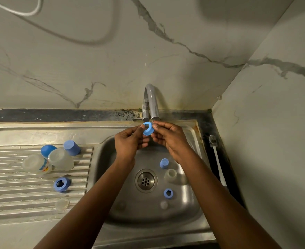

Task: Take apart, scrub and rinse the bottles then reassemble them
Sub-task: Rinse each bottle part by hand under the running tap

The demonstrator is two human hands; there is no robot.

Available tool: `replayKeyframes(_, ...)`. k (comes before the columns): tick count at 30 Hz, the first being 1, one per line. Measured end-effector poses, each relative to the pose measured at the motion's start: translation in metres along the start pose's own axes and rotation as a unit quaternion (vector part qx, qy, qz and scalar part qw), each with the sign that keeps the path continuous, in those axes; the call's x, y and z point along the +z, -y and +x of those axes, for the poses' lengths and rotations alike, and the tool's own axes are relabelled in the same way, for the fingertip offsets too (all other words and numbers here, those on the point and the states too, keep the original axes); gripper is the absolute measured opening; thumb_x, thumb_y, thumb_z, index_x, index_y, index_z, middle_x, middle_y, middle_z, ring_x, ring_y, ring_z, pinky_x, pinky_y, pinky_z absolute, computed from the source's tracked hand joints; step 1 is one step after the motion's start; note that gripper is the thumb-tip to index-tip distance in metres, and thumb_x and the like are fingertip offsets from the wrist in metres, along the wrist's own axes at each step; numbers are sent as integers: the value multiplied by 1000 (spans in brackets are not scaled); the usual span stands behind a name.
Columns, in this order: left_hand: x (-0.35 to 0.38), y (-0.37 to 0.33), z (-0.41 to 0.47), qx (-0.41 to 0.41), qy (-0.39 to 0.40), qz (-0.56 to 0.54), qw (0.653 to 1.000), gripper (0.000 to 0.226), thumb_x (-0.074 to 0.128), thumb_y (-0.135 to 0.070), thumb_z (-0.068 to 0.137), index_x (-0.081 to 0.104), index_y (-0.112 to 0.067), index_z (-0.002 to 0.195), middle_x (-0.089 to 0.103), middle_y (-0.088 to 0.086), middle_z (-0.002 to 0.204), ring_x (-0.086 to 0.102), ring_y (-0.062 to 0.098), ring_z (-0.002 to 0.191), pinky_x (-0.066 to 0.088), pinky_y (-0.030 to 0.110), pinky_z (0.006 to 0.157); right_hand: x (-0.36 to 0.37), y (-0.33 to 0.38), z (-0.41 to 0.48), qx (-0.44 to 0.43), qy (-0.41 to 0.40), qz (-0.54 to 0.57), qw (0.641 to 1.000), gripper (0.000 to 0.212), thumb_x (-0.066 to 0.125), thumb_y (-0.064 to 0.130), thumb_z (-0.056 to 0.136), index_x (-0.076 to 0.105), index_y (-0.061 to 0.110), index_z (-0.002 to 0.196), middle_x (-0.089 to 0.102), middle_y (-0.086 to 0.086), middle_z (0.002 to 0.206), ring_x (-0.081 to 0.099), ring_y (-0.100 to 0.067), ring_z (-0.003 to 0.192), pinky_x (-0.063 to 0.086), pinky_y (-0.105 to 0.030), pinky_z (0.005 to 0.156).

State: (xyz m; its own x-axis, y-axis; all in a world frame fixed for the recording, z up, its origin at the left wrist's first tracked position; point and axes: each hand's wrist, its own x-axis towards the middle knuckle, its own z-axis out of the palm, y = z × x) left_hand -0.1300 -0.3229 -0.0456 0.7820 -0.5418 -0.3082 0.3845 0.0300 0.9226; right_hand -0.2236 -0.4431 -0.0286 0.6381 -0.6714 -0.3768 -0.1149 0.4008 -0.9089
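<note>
Blue ring (147, 128) under tap (150, 103)

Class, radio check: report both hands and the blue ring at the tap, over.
Left hand, right hand pinch blue ring under tap; loose parts in sink; nothing blocking.

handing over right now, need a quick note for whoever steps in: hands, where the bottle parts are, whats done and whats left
Hands: left hand and right hand both pinch one blue ring just under the tap. I cannot tell whether water is running.
Basin: small blue cap, clear cup, second ring and clear teat lie loose.
Drainboard: printed bottle, plain bottle, rounded blue lid, blue cap, third ring, another teat.
Brush lies right of the sink.
Done: bottles are apart.
Left: probably the basin parts, then reassembly.
</note>
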Motion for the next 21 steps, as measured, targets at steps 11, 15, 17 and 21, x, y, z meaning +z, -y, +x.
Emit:
replayKeyframes(11,6,-1,3,12,-2,33,999,30,81,-28,94,74,-1,104,78,19,88,74,25,74,63,35,67,-8,1,-2,-9,-5,-39,999,22,63,10,102,78,16,117,80,-6,106,73,-16,87,59,-27,72)
replayKeyframes(15,17,-4,5,-3,8,46,999,36,85,-28,91,68,1,104,77,20,85,72,30,68,63,39,64,-9,3,-2,-10,-23,-42,999,22,63,11,102,78,17,117,81,-5,106,74,-15,87,58,-26,71)
replayKeyframes(17,20,-5,7,-10,13,41,999,36,85,-29,90,68,0,102,77,21,86,72,30,67,64,40,64,-9,3,-2,-12,-26,-47,999,22,63,13,103,78,18,117,81,-3,106,75,-14,87,58,-26,71)
replayKeyframes(21,18,-5,8,-21,20,0,1000,29,78,-29,97,71,-2,103,79,21,92,75,26,70,65,34,66,-11,3,-1,-12,-28,-42,999,20,64,13,102,78,18,115,81,-3,105,75,-15,88,59,-28,73)
